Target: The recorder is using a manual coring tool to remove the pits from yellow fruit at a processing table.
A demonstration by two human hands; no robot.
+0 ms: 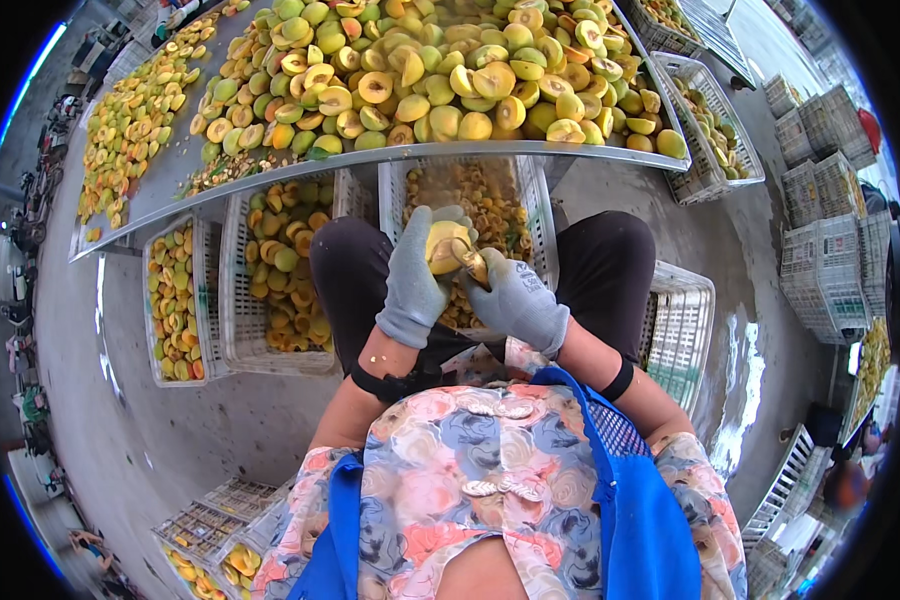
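My left hand [411, 281], in a grey work glove, holds a yellow peach half [441, 249] over the space between my knees. The gloved right hand [516, 300] grips a small pitting tool [474, 264] with a brass-coloured part. The tool's head touches the right side of the fruit; whether a stone sits there is hard to tell. Below both hands a white plastic crate [544, 225] contains brown-yellow pits and scraps. Just ahead, a metal table [435, 152] carries a heap of halved and whole peaches [420, 75].
Crates of fruit stand under the table at left, a nearer one [281, 360] and a narrower one [176, 380]. Another fruit crate [757, 169] is beyond the table's right corner. Beside my right leg stands a white crate [690, 330]. Stacked crates [825, 270] line the right.
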